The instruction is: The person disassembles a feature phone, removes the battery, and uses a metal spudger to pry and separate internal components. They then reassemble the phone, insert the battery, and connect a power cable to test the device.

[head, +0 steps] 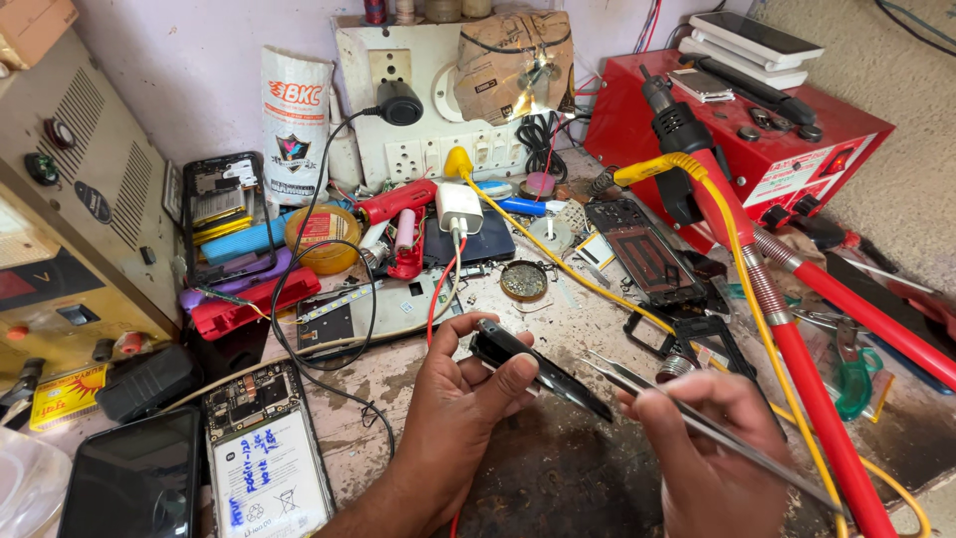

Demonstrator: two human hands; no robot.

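1. Phone, black and seen edge-on, tilts above the table, its near end down to the right.
2. Left hand has its grip closed on the phone's upper left end, thumb on top and fingers beneath; the rest juts out free to the right.
3. Right hand pinches metal tweezers, tips pointing left, just beside the phone's lower end.
4. Opened phone with its battery showing lies at lower left, well apart.
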